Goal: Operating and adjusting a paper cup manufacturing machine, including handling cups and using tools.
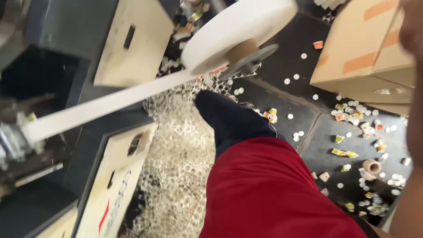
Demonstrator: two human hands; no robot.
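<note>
White tape roll (229, 33): on a spindle above the floor's far edge, strip (101, 105) running left into a machine (26, 145). Beneath: punched web (176, 150), white discs (361, 110), cardboard box (365, 48). Arm (414, 114) at right edge; neither hand's grip can be told.

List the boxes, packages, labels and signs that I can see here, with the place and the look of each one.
Cardboard box: top right, on the dark floor; brown, with orange tape strips.
Panel label: lower left, on a cream machine panel; red stroke and blue marks, blurred.
Small printed packets: scattered on the floor at right; yellow, orange and white.
Paper roll: top centre, on a metal disc; white, cardboard core.
No screens show.
</note>
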